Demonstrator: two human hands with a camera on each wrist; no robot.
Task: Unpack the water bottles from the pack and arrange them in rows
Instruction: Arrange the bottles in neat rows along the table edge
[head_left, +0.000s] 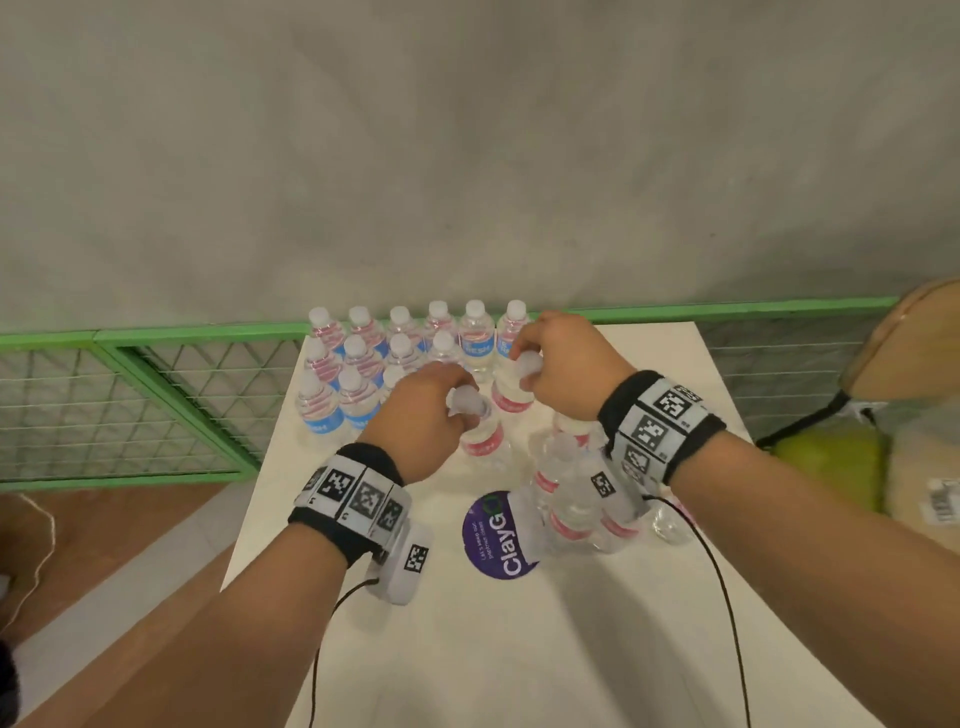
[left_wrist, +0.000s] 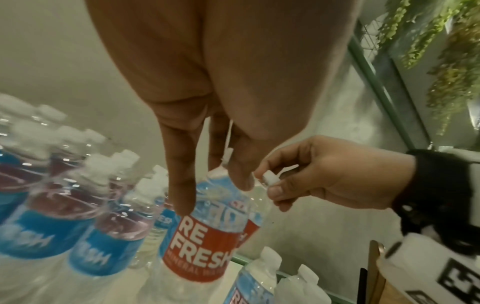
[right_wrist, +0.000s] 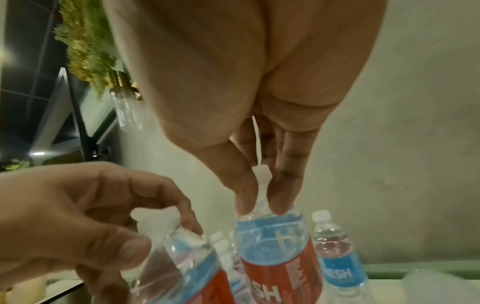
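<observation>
The left hand (head_left: 421, 410) is gripping one water bottle (head_left: 480, 441) by its cap. The right hand (head_left: 563, 364) is pinching another bottle (head_left: 511, 397) likewise, above the counter (head_left: 519, 623).

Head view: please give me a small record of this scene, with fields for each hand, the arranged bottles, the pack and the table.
left hand: grips the cap of one red-label bottle
right hand: grips the cap of another red-label bottle
arranged bottles: upright in rows at the far left of the table
pack: torn plastic wrap, several bottles inside
table: white, with a round purple sticker
</observation>
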